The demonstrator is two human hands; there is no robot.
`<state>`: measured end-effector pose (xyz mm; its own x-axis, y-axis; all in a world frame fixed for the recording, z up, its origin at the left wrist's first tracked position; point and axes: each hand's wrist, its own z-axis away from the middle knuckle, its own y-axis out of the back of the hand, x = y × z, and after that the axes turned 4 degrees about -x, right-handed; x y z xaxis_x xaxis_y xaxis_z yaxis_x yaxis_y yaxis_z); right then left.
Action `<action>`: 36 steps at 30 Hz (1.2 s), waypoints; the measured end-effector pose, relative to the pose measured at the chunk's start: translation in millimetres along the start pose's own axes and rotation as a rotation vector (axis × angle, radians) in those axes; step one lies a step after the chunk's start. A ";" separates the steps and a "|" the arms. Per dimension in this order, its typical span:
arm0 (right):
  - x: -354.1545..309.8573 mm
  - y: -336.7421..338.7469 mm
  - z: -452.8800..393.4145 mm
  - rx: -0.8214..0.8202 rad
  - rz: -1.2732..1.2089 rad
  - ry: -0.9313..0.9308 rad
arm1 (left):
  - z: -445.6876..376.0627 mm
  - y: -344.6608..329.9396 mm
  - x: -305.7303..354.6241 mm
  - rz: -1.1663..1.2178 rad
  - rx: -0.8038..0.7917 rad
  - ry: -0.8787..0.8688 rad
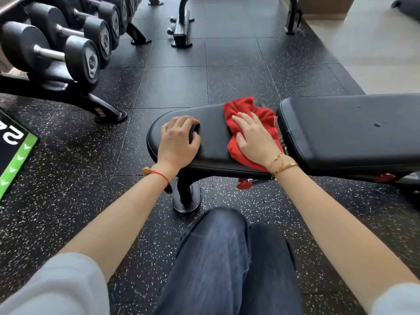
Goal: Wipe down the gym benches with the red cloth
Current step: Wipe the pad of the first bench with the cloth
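A black padded gym bench lies across the view, with a short seat pad (213, 137) at the left and a long back pad (347, 130) at the right. The crumpled red cloth (250, 110) sits on the right end of the seat pad, by the gap between the pads. My right hand (254, 139) lies flat on the cloth, fingers spread, pressing it to the pad. My left hand (178, 139) rests on the seat pad's left end, fingers curled, with nothing in it. A few water drops (377, 124) show on the back pad.
A dumbbell rack (56, 48) with several black dumbbells stands at the far left. Another bench's frame (181, 26) stands beyond on the speckled rubber floor (177, 83). A green-edged mat (16, 153) lies at the left. My knees in jeans (227, 258) are below the bench.
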<state>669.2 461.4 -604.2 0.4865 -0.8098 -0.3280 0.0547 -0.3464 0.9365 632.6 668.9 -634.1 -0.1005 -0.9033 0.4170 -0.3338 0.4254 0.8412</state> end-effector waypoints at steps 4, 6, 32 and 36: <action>4.8 5.1 23.7 0.029 0.006 0.039 | -4.9 -3.8 5.6 -0.094 -0.017 0.035; 14.6 10.4 30.3 0.038 -0.004 0.010 | -11.5 -7.2 17.3 -0.064 -0.002 0.062; 226.6 75.6 10.1 -0.019 0.042 -0.167 | -71.8 -137.7 231.0 0.037 -0.094 -0.016; 234.9 82.4 30.2 -0.031 0.068 -0.028 | -67.4 -147.0 249.0 -0.010 -0.102 0.031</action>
<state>761.7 228.3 -607.8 0.4654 -0.8441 -0.2663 0.0495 -0.2755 0.9600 719.8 385.1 -630.7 -0.0675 -0.9063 0.4172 -0.2378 0.4208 0.8755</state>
